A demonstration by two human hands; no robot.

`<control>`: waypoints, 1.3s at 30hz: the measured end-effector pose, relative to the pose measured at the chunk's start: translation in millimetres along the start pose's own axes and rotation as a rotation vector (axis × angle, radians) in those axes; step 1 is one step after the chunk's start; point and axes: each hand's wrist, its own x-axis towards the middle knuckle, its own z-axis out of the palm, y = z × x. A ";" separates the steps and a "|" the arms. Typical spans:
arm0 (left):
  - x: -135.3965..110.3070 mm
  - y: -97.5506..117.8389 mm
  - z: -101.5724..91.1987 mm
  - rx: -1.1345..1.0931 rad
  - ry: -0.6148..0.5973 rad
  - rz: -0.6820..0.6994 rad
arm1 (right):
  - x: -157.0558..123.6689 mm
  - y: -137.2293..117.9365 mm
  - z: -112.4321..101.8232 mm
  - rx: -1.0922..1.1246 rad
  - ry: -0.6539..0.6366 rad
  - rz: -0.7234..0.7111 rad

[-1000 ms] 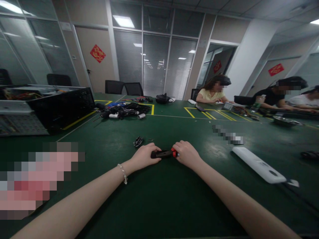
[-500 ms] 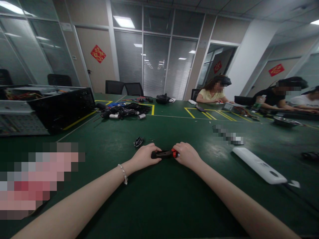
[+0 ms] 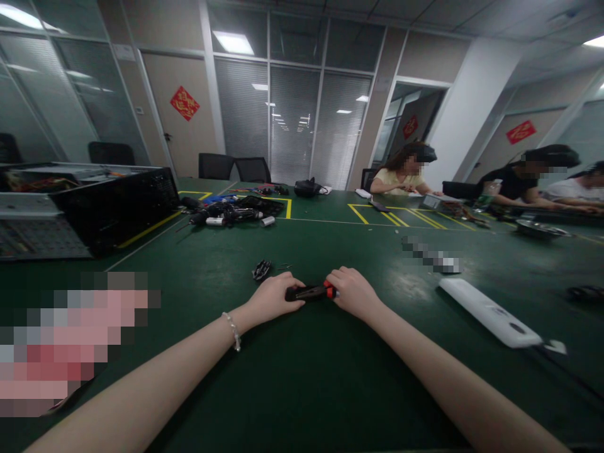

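Observation:
Above the green table, my right hand point(image 3: 353, 292) is closed round the red-and-black handles of what look like pliers point(image 3: 317, 292). Their dark jaws point left, toward my other hand. My left hand point(image 3: 276, 297), with a beaded bracelet on its wrist, has its thumb and fingers closed on a small black piece point(image 3: 295, 294) at the jaw end. Whether the jaws grip that piece I cannot tell, as fingers and dark colours hide the join. Just beyond my left hand lies a little pile of dark metal bits point(image 3: 261, 270), with a few thin slivers beside it.
An open computer case point(image 3: 127, 211) stands at the left. Behind my hands is a heap of cables and tools point(image 3: 236, 211). A white power strip point(image 3: 491, 313) lies to the right, near a metal bowl point(image 3: 540, 229). Several people sit along the far right side.
Both hands keep their hold in nearly the same place. The view has shifted very slightly. The co-worker in yellow has raised a hand a little.

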 end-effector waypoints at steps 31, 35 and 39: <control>0.8 -4.6 3.0 0.007 0.004 0.015 | 0.4 -0.8 -2.9 0.032 -0.044 0.016; 0.6 -4.0 2.1 0.000 -0.007 0.007 | 0.7 -1.4 -3.3 0.032 -0.059 0.025; 0.0 -1.1 -0.4 -0.005 -0.019 -0.007 | 0.7 -2.4 -5.1 -0.003 -0.055 0.021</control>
